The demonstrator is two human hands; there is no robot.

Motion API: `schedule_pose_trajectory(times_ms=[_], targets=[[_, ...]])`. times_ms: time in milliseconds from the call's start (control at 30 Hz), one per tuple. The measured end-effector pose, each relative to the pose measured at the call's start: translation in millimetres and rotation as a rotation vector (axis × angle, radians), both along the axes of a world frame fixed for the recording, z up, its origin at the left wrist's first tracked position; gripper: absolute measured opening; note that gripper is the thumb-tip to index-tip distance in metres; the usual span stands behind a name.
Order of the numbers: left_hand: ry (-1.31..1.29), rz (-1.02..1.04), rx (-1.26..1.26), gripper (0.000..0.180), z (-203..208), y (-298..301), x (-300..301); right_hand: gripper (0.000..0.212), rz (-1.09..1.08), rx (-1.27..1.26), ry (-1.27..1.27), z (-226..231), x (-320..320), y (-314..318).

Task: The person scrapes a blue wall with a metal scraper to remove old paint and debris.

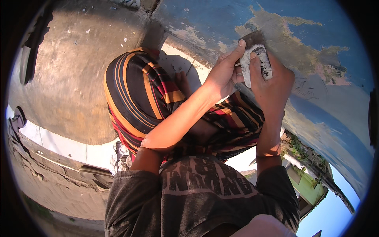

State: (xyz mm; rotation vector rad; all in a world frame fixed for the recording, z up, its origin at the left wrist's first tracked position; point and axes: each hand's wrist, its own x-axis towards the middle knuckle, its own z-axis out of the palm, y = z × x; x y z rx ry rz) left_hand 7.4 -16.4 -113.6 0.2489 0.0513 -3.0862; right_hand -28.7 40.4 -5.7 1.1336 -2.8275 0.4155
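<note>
Both of my hands are raised in front of a blue painted wall (331, 31) with flaking patches. Between them is a whitish oblong block (260, 59) with black smudges, and a dark brown flat piece (254, 38) sticks out past its upper end. My left hand (224, 75) pinches the edge of the dark piece with the thumb on top; its other fingers are partly behind the block. The thumb of my right hand (272, 85) presses on the block's face, and the remaining fingers wrap behind it, mostly hidden.
Striped cloth (132, 91) in black, orange and red covers my bent legs. A brown, worn concrete surface (75, 79) spreads to the left. A dark sandal-shaped thing (96, 174) lies at lower left. Plants (302, 152) and a greenish building (304, 185) show at lower right.
</note>
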Motion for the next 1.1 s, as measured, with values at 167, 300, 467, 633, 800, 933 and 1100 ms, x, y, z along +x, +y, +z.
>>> schedule_pose_trajectory(times_ms=[167, 300, 467, 633, 800, 933, 1100], targets=[[-0.025, -0.044, -0.063, 0.046, 9, 4, 2, 0.021, 0.015, -0.038, 0.000, 0, -5, 8], [-0.024, 0.008, -0.054, 0.047, 6, -4, 3, 0.021, 0.012, 0.013, -0.001, 6, -2, -4], [-0.035, -0.026, -0.072, 0.046, 15, -2, 3, 0.019, 0.008, -0.024, -0.047, 10, -5, 0], [-0.017, -0.006, -0.067, 0.047, 14, -8, 4, 0.021, -0.018, -0.037, -0.071, 16, 0, -9], [-0.037, 0.022, -0.109, 0.048, 14, -11, 3, 0.020, 0.020, -0.017, 0.009, 11, -5, -7], [-0.023, -0.025, -0.120, 0.049, 18, -8, 0, 0.022, -0.032, -0.068, -0.029, 20, -6, -5], [0.005, 0.051, -0.037, 0.046, 13, -19, 2, 0.022, 0.034, 0.009, 0.018, 14, -2, -21]])
